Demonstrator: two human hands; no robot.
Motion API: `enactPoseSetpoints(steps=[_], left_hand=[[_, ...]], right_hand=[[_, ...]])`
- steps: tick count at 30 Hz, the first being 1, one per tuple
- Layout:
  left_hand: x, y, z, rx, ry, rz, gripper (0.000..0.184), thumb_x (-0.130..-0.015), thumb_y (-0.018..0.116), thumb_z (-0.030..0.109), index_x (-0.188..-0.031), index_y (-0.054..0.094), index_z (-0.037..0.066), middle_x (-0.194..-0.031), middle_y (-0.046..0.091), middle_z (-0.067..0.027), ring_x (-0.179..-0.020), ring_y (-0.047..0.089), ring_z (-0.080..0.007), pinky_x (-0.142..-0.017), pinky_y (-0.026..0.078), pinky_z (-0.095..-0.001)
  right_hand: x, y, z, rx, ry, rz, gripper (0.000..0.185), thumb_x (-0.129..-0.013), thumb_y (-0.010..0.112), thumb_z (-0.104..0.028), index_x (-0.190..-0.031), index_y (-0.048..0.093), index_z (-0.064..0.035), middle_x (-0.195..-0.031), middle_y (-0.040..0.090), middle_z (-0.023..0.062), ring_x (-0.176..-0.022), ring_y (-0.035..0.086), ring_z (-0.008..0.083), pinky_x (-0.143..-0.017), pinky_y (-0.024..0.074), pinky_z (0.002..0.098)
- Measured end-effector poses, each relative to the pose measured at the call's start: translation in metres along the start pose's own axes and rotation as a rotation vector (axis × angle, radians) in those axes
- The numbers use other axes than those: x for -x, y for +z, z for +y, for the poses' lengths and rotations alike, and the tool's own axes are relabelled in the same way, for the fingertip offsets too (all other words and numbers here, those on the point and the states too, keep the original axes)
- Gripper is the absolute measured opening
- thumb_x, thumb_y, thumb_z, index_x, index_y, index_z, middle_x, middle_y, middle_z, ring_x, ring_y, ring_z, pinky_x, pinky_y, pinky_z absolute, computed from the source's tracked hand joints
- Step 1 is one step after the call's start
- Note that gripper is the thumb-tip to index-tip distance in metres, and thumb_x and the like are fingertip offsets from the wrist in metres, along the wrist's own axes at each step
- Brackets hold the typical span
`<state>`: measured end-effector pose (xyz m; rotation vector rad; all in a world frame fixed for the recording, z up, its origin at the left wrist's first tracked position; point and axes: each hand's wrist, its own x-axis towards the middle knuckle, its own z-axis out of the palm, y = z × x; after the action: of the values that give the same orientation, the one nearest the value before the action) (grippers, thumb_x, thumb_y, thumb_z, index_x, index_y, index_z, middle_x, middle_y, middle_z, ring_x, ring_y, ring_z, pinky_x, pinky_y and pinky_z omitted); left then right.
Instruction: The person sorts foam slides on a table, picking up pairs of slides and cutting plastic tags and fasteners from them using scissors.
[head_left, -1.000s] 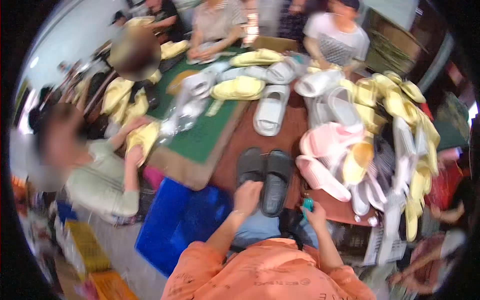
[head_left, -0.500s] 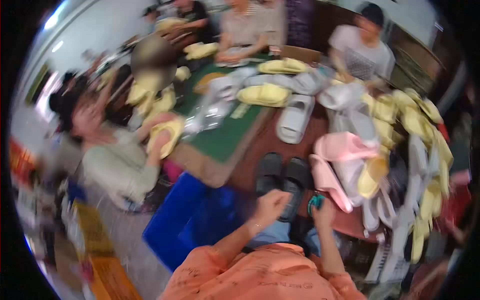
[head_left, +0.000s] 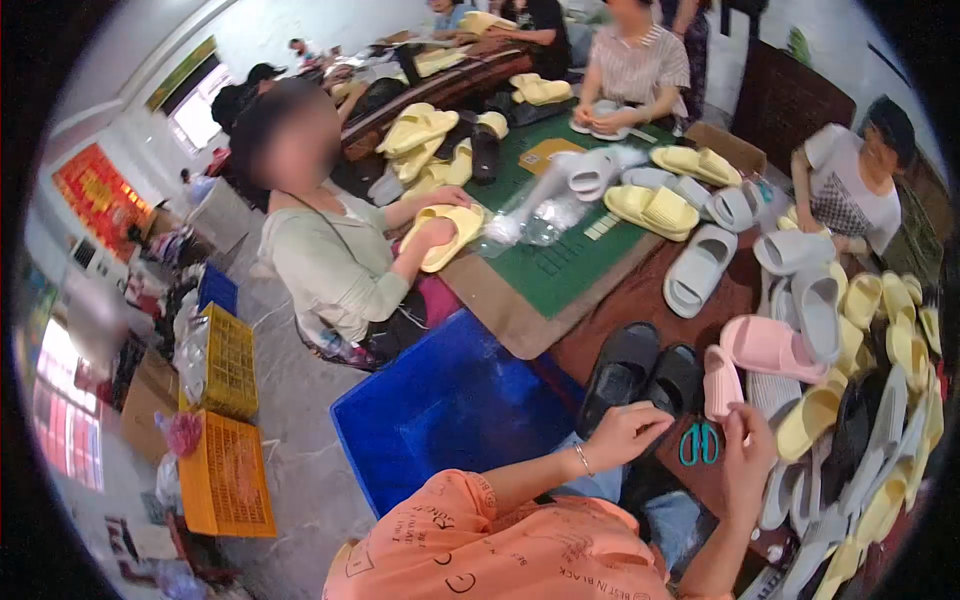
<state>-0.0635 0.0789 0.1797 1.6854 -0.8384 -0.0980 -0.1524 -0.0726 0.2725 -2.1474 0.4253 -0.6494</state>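
Note:
My left hand (head_left: 628, 434) is closed in a pinch just in front of the pair of black slippers (head_left: 622, 375); anything between its fingertips is too small to tell. My right hand (head_left: 748, 455) has its fingers drawn together near the toe of a pink slipper (head_left: 722, 385), and what they may pinch cannot be made out. Between the two hands, teal-handled scissors (head_left: 699, 443) lie beside my right hand on the brown table (head_left: 590, 325).
Right of my hands is a pile of grey, yellow and pink slippers (head_left: 820, 415). A blue crate (head_left: 430, 410) stands at the table's left. One person (head_left: 330, 250) handles a yellow slipper (head_left: 440, 235); others sit across. Yellow and orange crates (head_left: 228, 475) stand on the floor.
The view has swung left, so the table appears further right. My right hand has let go of the teal scissors. My left hand is no longer over the black slippers.

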Motion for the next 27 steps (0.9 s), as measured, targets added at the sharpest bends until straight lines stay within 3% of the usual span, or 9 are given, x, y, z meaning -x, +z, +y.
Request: enactPoseSetpoints(steps=[2, 3, 4, 7, 14, 17, 19, 22, 27], left_hand=[[0.002, 0.005, -0.003, -0.052, 0.069, 0.004, 0.010, -0.081, 0.059, 0.011, -0.087, 0.063, 0.004, -0.076, 0.059, -0.0117, -0.066, 0.060, -0.0258, -0.057, 0.046, -0.0305], [0.005, 0.005, 0.006, 0.063, -0.118, -0.060, 0.011, -0.080, 0.060, 0.011, -0.088, 0.063, 0.004, -0.074, 0.058, -0.0111, -0.063, 0.058, -0.0230, -0.055, 0.045, -0.0294], [0.006, 0.008, 0.000, -0.040, 0.019, -0.044, 0.010, -0.080, 0.060, 0.009, -0.088, 0.063, 0.004, -0.071, 0.057, -0.0110, -0.059, 0.056, -0.0207, -0.053, 0.044, -0.0291], [0.010, 0.019, -0.001, -0.004, 0.091, -0.019, 0.009, -0.079, 0.060, 0.005, -0.087, 0.063, 0.000, -0.065, 0.054, -0.0100, -0.056, 0.053, -0.0175, -0.052, 0.042, -0.0268], [0.045, 0.045, 0.000, 0.017, -0.057, -0.317, 0.010, -0.081, 0.059, 0.008, -0.088, 0.064, 0.003, -0.066, 0.055, -0.0102, -0.055, 0.053, -0.0196, -0.051, 0.042, -0.0275], [0.049, 0.052, 0.008, 0.043, 0.086, -0.335, 0.010, -0.081, 0.059, 0.007, -0.088, 0.063, 0.003, -0.066, 0.053, -0.0107, -0.056, 0.052, -0.0212, -0.051, 0.041, -0.0282], [0.050, 0.052, 0.009, 0.016, 0.099, -0.375, 0.010, -0.079, 0.062, 0.005, -0.088, 0.065, 0.004, -0.067, 0.056, -0.0097, -0.054, 0.052, -0.0176, -0.049, 0.041, -0.0270], [0.058, 0.060, -0.002, 0.034, 0.100, -0.395, 0.010, -0.078, 0.062, 0.005, -0.088, 0.065, 0.004, -0.072, 0.060, -0.0114, -0.061, 0.058, -0.0217, -0.053, 0.044, -0.0286], [0.057, 0.057, 0.006, 0.094, 0.073, -0.383, 0.011, -0.079, 0.062, 0.006, -0.089, 0.064, 0.002, -0.067, 0.055, -0.0103, -0.057, 0.055, -0.0195, -0.052, 0.043, -0.0276]], right_hand=[[0.004, -0.034, -0.062, -0.068, -0.264, 0.007, 0.015, -0.087, 0.043, -0.002, -0.093, 0.056, 0.0002, -0.075, 0.056, 0.0098, -0.070, 0.052, 0.0159, -0.064, 0.0408, 0.0258], [0.007, -0.050, -0.080, -0.027, -0.522, 0.038, 0.018, -0.084, 0.041, 0.001, -0.094, 0.056, -0.0023, -0.072, 0.055, 0.0099, -0.066, 0.053, 0.0184, -0.061, 0.0404, 0.0264], [0.009, -0.064, -0.091, 0.002, -0.671, 0.053, 0.017, -0.083, 0.041, 0.001, -0.092, 0.055, -0.0024, -0.071, 0.055, 0.0097, -0.066, 0.053, 0.0181, -0.060, 0.0402, 0.0262], [0.018, -0.094, -0.109, 0.074, -0.896, 0.130, 0.014, -0.082, 0.042, 0.000, -0.087, 0.054, -0.0028, -0.068, 0.054, 0.0091, -0.063, 0.052, 0.0174, -0.059, 0.0398, 0.0257], [0.050, -0.128, -0.125, 0.219, -1.011, 0.304, 0.009, -0.080, 0.044, 0.000, -0.077, 0.051, -0.0037, -0.062, 0.052, 0.0075, -0.057, 0.051, 0.0157, -0.056, 0.0388, 0.0246], [0.054, -0.141, -0.128, 0.248, -1.053, 0.383, 0.010, -0.079, 0.044, -0.001, -0.072, 0.050, -0.0041, -0.059, 0.051, 0.0069, -0.055, 0.050, 0.0150, -0.054, 0.0384, 0.0241], [0.059, -0.147, -0.129, 0.271, -1.080, 0.420, 0.011, -0.079, 0.045, -0.001, -0.069, 0.049, -0.0044, -0.057, 0.051, 0.0064, -0.053, 0.050, 0.0145, -0.054, 0.0381, 0.0237], [0.063, -0.154, -0.129, 0.314, -1.108, 0.442, 0.014, -0.078, 0.045, -0.002, -0.064, 0.048, -0.0048, -0.054, 0.050, 0.0058, -0.051, 0.049, 0.0137, -0.052, 0.0376, 0.0232], [0.059, -0.154, -0.140, 0.283, -1.201, 0.480, 0.020, -0.076, 0.047, -0.002, -0.056, 0.046, -0.0055, -0.050, 0.049, 0.0047, -0.047, 0.048, 0.0125, -0.050, 0.0369, 0.0224]])
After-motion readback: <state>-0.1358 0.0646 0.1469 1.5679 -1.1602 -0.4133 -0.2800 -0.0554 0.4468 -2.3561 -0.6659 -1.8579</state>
